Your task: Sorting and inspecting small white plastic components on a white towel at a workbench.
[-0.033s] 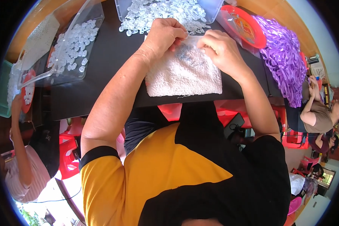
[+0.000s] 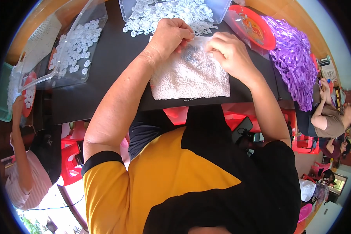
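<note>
A white terry towel (image 2: 189,82) lies on the dark table in front of me. A loose patch of small, thin grey pieces (image 2: 197,58) rests on its upper half. Above the towel's far left part, my left hand (image 2: 171,34) is closed in a pinch; a tiny pale bit shows at its fingertips, too small to name. My right hand (image 2: 230,50) hovers over the towel's far right part with thumb and fingers pinched together. Whatever it grips is hidden. Just beyond both hands, many small white plastic pieces (image 2: 171,15) spill from a clear bin (image 2: 124,9).
At the left stands a clear box (image 2: 80,78) with more white pieces. A red oval tray (image 2: 267,33), partly in a clear bag, sits far right beside a heap of purple straps (image 2: 294,58). Other people sit at the left (image 2: 27,175) and right (image 2: 331,117).
My right hand has shifted slightly to the right, away from the left hand. The left hand stays in place.
</note>
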Demonstrator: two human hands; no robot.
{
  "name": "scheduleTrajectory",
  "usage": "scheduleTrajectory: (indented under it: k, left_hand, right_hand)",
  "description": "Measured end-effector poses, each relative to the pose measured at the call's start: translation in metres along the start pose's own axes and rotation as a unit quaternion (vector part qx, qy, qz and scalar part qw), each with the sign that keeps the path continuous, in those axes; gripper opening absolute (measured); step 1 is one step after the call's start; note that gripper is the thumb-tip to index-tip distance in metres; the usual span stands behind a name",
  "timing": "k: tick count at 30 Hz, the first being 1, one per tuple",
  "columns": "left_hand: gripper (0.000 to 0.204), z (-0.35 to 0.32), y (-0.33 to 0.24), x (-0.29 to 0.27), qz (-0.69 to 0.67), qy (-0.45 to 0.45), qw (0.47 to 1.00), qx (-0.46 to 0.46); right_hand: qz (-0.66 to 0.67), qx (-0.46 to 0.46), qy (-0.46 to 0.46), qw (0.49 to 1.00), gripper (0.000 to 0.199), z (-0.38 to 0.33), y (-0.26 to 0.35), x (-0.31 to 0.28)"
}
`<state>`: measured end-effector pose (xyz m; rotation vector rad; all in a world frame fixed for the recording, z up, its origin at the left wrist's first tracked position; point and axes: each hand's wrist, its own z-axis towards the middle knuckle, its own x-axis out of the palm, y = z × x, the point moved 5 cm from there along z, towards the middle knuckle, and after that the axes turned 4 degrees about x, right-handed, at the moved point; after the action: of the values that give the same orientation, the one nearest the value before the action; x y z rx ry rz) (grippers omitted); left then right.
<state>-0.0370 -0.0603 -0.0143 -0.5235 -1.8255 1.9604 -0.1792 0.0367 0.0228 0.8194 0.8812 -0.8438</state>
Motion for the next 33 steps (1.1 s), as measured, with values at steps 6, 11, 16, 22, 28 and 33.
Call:
scheduleTrajectory:
  k: [6,11,16,22,28,33]
  left_hand:
    - [0.010,-0.002,-0.002,0.003,0.039,-0.004,0.999,0.006]
    - [0.011,-0.001,0.001,0.004,0.038,0.002,0.999,0.009]
    - [0.012,-0.002,0.002,0.003,0.049,0.012,0.999,0.010]
    - [0.014,-0.001,-0.001,0.007,0.083,0.036,0.996,0.011]
    - [0.014,0.000,-0.001,0.007,0.087,0.034,0.995,0.014]
    - [0.014,-0.002,-0.005,0.003,0.083,0.029,0.996,0.011]
  right_hand:
    - [-0.007,-0.037,0.017,0.999,0.006,-0.016,0.017,-0.001]
    - [-0.004,-0.045,-0.009,0.999,0.008,-0.019,0.026,0.002]
    - [-0.021,-0.053,0.006,0.998,0.007,-0.019,0.028,0.012]
    - [0.022,-0.040,-0.020,0.999,0.006,-0.019,0.027,0.017]
    - [0.001,-0.011,-0.071,0.997,0.006,-0.023,0.029,0.014]
    - [-0.108,0.019,-0.027,0.994,0.007,-0.002,0.008,-0.002]
